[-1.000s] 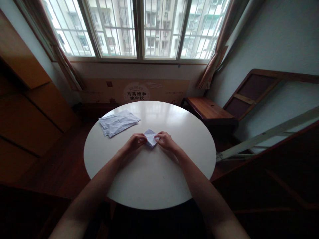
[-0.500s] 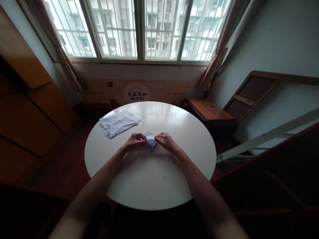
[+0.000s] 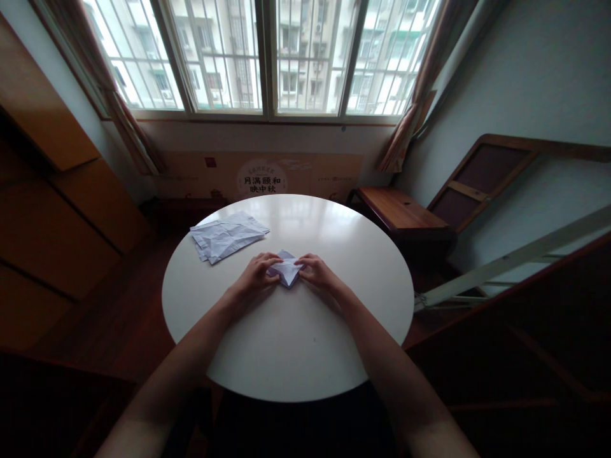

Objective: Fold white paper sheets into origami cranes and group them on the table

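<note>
A small folded sheet of pale paper (image 3: 288, 271) lies at the middle of the round white table (image 3: 296, 343), one corner pointing toward me and another away. My left hand (image 3: 260, 270) pinches its left side between thumb and fingers. On the right side, my right hand (image 3: 316, 270) grips the paper in the same way. Both hands rest low over the tabletop, and the fingertips hide the paper's side corners. Beyond my left hand lies a stack of creased paper sheets (image 3: 231, 236), touched by neither hand.
A wooden bench (image 3: 401, 210) stands past the table's right rim, with a brown framed panel (image 3: 482, 175) leaning by the wall. Wooden cabinets (image 3: 62, 210) line the left. A printed cardboard panel (image 3: 191, 175) is below the barred window (image 3: 267, 57).
My fingers have shifted on the folded paper, and its front corner now shows as a clearer point toward me. The stack of sheets has stayed in place.
</note>
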`<state>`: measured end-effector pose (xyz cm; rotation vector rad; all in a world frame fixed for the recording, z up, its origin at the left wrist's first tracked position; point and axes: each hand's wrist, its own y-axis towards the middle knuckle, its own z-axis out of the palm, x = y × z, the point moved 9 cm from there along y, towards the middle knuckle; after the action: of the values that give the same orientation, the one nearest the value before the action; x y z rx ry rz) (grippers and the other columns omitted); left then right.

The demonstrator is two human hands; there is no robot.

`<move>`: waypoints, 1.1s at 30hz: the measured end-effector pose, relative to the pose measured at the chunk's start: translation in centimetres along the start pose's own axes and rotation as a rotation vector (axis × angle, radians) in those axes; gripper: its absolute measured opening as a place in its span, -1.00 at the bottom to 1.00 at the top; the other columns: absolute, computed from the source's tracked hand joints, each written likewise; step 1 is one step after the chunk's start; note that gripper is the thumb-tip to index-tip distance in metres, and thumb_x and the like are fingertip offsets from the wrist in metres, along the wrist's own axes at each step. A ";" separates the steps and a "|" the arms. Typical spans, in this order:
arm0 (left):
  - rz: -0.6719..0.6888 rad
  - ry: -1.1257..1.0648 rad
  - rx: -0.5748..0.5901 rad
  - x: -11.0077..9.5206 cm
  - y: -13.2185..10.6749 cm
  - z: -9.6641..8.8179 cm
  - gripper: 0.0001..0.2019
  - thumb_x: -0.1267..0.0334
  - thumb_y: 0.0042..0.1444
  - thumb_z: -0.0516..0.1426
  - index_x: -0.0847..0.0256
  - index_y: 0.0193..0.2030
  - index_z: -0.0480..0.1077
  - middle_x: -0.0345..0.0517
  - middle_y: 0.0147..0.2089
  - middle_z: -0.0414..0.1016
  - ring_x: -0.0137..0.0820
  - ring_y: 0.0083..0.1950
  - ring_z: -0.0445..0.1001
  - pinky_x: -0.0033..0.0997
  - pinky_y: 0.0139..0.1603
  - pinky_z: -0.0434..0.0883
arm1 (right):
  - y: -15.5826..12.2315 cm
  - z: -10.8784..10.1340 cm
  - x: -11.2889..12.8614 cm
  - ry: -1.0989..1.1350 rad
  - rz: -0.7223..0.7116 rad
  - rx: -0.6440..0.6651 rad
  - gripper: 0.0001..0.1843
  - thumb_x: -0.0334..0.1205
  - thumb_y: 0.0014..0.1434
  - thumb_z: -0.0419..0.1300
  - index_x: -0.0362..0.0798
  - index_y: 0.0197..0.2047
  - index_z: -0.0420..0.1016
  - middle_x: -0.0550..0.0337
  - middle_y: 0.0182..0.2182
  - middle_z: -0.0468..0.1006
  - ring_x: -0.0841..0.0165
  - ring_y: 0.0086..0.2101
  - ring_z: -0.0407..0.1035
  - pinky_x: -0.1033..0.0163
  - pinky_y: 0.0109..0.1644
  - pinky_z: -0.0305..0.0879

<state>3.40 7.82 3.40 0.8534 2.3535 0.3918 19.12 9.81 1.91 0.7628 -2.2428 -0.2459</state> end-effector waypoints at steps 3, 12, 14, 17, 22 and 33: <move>-0.015 0.011 0.022 1.0 -0.1 0.3 -0.67 0.34 -0.01 0.26 0.17 -0.05 0.52 0.02 0.01 0.52 -0.18 0.02 0.48 -0.16 0.09 0.39 | 0.0 -0.1 -0.1 -0.034 -0.003 -0.031 -0.74 -0.36 0.01 0.31 -0.05 -0.16 0.62 -0.04 -0.04 0.53 0.17 0.00 0.41 0.05 0.15 0.27; 0.041 -0.215 0.008 0.9 0.0 0.7 -0.77 0.45 0.09 0.13 0.20 -0.15 0.55 0.00 -0.12 0.59 -0.34 -0.13 0.55 -0.39 -0.11 0.45 | -0.1 0.2 0.2 -0.093 0.009 0.005 -0.57 -0.52 -0.02 0.21 -0.05 -0.07 0.60 0.01 -0.09 0.56 0.19 -0.06 0.39 0.09 0.11 0.27; 0.011 -0.152 0.018 0.7 0.1 0.6 -0.73 0.46 0.05 0.15 0.21 -0.12 0.55 0.00 -0.13 0.58 -0.32 -0.13 0.53 -0.36 -0.07 0.43 | 0.0 0.2 0.2 -0.105 0.029 0.020 -0.55 -0.57 -0.05 0.19 -0.05 -0.09 0.61 0.02 -0.13 0.57 0.20 -0.08 0.39 0.11 0.08 0.27; -0.049 -0.103 0.016 0.6 0.2 0.3 -0.76 0.36 0.11 0.15 0.22 -0.09 0.54 0.00 -0.18 0.59 -0.31 -0.17 0.50 -0.33 -0.07 0.40 | 0.0 0.0 0.2 -0.113 0.052 0.023 -0.62 -0.52 0.00 0.21 -0.03 -0.12 0.61 0.05 -0.24 0.59 0.21 -0.15 0.40 0.13 0.02 0.28; -0.135 -0.183 0.026 1.3 0.1 0.4 -0.71 0.11 0.22 0.08 0.26 -0.21 0.53 -0.13 -0.34 0.55 -0.37 -0.30 0.47 -0.47 -0.26 0.35 | 0.1 -0.3 1.2 -0.101 0.021 0.021 -0.81 -0.28 0.18 0.15 -0.02 -0.36 0.61 0.11 -0.39 0.57 0.27 -0.30 0.39 0.18 -0.06 0.25; -0.242 -0.375 -0.006 2.3 0.5 1.0 -0.64 0.03 0.11 0.15 0.29 -0.13 0.53 -0.10 -0.35 0.53 -0.40 -0.38 0.42 -0.50 -0.40 0.30 | -0.3 -0.7 1.4 0.230 0.175 0.036 -0.52 0.10 0.16 0.07 -0.10 -0.58 0.35 0.33 -0.66 0.23 0.49 -0.58 0.10 0.37 -0.49 -0.05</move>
<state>2.84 9.78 1.81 0.5707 2.0699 0.1239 18.97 8.73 3.13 0.5775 -2.0835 -0.0314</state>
